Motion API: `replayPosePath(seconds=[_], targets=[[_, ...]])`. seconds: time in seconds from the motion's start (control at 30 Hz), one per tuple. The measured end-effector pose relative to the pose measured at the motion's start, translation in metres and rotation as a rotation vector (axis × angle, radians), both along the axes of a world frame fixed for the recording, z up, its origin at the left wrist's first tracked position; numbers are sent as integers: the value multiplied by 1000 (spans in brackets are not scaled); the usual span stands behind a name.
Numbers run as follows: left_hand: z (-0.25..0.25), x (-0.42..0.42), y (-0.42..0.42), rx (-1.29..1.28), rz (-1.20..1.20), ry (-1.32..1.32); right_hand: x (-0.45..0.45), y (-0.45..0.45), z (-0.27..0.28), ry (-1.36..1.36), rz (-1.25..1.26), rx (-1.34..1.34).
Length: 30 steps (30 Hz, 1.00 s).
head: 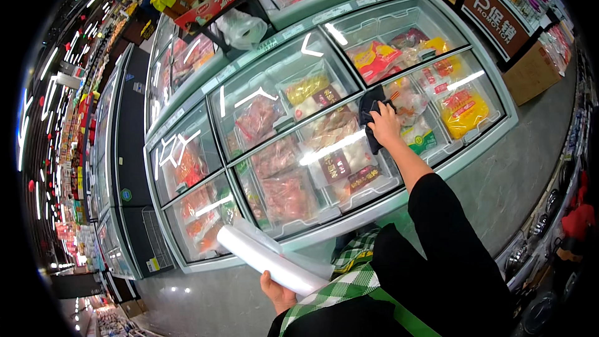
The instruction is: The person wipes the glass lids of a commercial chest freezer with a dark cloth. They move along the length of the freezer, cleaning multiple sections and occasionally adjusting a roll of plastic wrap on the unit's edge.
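My right hand (386,124) presses a crumpled black cloth (368,103) onto the chest freezer (503,84), on the black frame between its glass lids. My left hand (279,290) grips the lower part of a white roll of plastic bags (262,253), tilted in front of the freezer's near edge; a loose, see-through sheet hangs from it. Under the glass, left of the cloth, are packs of frozen meat (288,196). A yellow food bag (464,111) and a red and yellow bag (374,61) lie in the compartments to the right.
Behind this freezer stands a display rack (210,7) with yellow packages, and a second plastic roll (241,28) beside it. A promotion sign (493,14) and a cardboard box (531,75) stand at the right. A dark upright cabinet (133,150) is on the left, above grey floor (187,304).
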State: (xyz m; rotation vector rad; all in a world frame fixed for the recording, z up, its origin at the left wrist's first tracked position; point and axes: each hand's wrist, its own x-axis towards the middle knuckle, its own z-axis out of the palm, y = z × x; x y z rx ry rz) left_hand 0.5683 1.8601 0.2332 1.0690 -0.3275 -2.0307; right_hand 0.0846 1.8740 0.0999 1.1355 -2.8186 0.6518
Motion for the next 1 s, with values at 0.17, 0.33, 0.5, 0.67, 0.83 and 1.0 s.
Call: replayPosePath(seconds=[0.17,0.33,0.5,0.67,0.83,1.0], targets=[[6,-3,-3,-26,24,1,40,66,-24,66,76,-52],[-7,4,-14,40,50,19,98,154,-7,220,298,61],[-19,15,-35,22,1,55,131,120,0,-16,610,108],[-13,48,-58,-25,2,48,199,28,-7,-345,549,-135],[-26,113,-72,-8,107,36,250,-32,-12,-390,759,4],[-26,150,-88,21,216,40,359,-56,-29,-474,1032,-23]])
